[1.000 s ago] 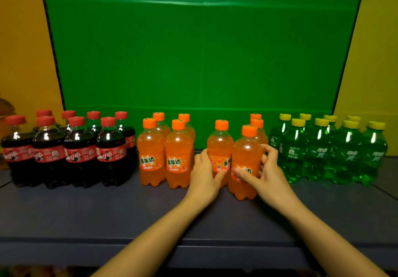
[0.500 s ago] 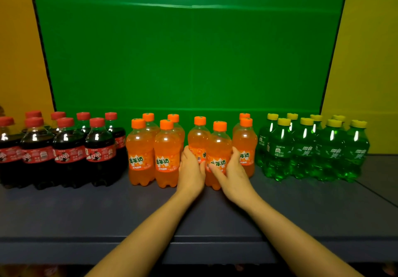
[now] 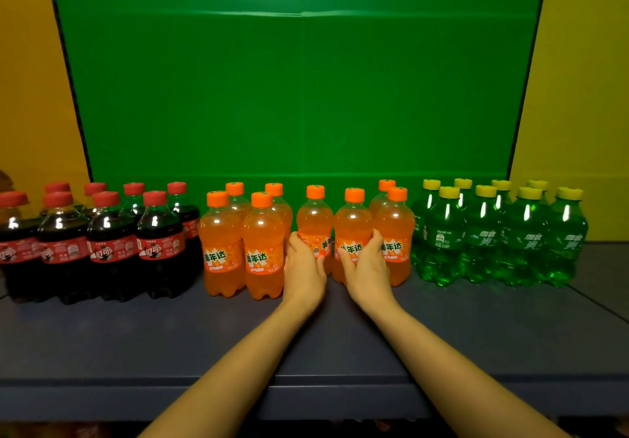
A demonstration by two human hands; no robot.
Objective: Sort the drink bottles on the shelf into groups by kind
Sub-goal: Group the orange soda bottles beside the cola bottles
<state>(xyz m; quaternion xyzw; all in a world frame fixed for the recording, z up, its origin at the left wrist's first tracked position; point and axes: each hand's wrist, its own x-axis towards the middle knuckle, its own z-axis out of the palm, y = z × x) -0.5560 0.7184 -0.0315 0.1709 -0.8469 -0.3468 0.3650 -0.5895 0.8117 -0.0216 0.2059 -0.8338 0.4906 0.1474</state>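
Only the person's arms are in view: the left hand (image 3: pixel 304 269) and right hand (image 3: pixel 369 272), both bare, with slender fingers and slim wrists. The left forearm (image 3: pixel 238 369) and right forearm (image 3: pixel 442 369) are uncovered and smooth from wrist to where the view cuts them off. The fingernails are too small to make out.

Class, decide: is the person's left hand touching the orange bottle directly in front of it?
Touching. In the head view the left hand wraps its fingers round the orange bottle at the label.
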